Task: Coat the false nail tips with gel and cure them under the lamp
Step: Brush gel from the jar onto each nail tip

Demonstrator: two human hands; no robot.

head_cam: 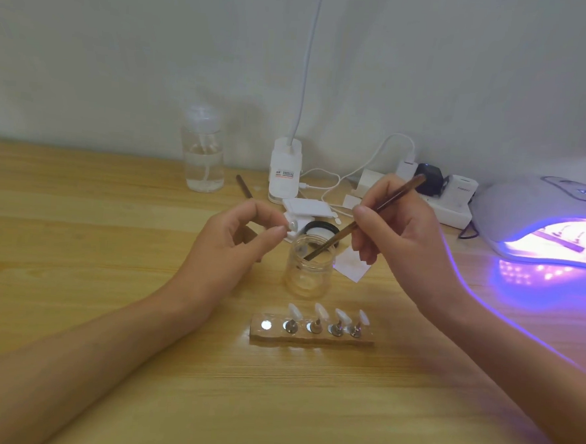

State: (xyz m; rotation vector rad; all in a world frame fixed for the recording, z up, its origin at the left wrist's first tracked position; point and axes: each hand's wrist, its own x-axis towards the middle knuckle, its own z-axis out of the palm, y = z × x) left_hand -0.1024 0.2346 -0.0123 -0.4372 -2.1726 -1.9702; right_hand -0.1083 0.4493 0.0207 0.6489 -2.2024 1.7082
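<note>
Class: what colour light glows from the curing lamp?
Violet-blue; the curing lamp shows in the head view.

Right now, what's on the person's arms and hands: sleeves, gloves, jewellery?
Nothing worn that shows. Left hand and right hand are bare, and the forearms are bare to the frame edge: no sleeves, gloves, rings or watch. Violet light from the curing lamp rims the right forearm.

A matt, grained wooden table (107, 313) carries a clear jar (307, 274), a glossy brown brush (403, 191), shiny metal stands (291, 326) topped with smooth white plastic nail tips (322, 311), and a glossy white plastic lamp (525, 208).
</note>
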